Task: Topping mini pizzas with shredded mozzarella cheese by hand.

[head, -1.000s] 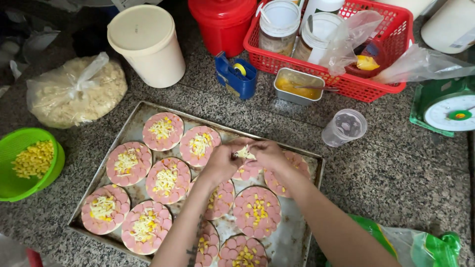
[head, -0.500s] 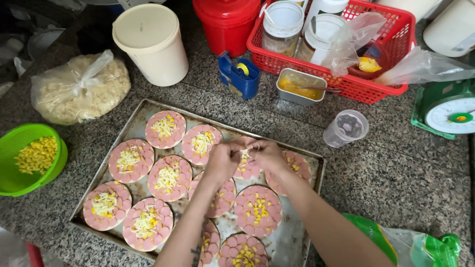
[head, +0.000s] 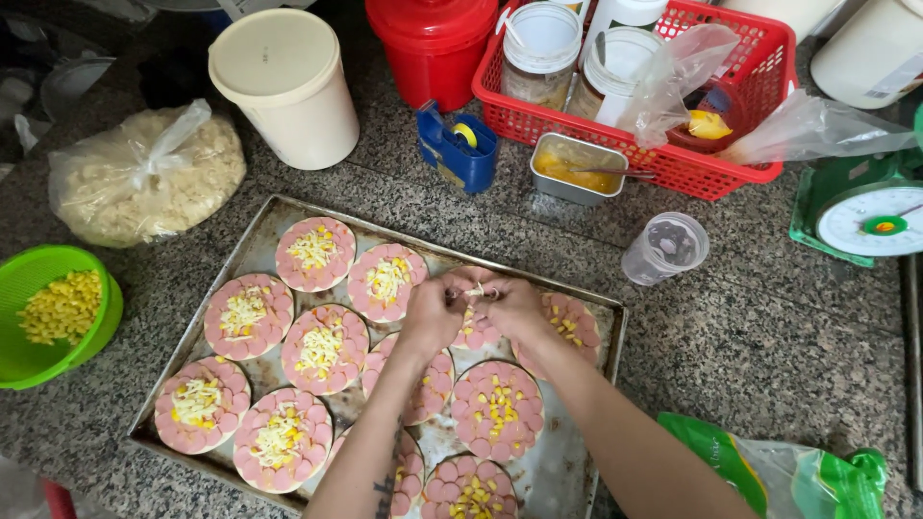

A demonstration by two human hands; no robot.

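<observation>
Together, hands (head: 473, 306) pinching shredded cheese (head: 474, 289)

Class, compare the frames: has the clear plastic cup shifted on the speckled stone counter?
No. The clear plastic cup stays just below the red basket.

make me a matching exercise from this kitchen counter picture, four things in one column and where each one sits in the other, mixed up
Things:
1. green bowl of corn
2. cream tub
3. scale
4. cheese shreds

Places:
A. right edge of the counter, beside the red basket
B. pinched between the left hand and right hand over the tray
C. left of the tray, at the frame's left edge
D. behind the tray, next to the bag of shredded cheese

Pairs: 1-C, 2-D, 3-A, 4-B
</observation>
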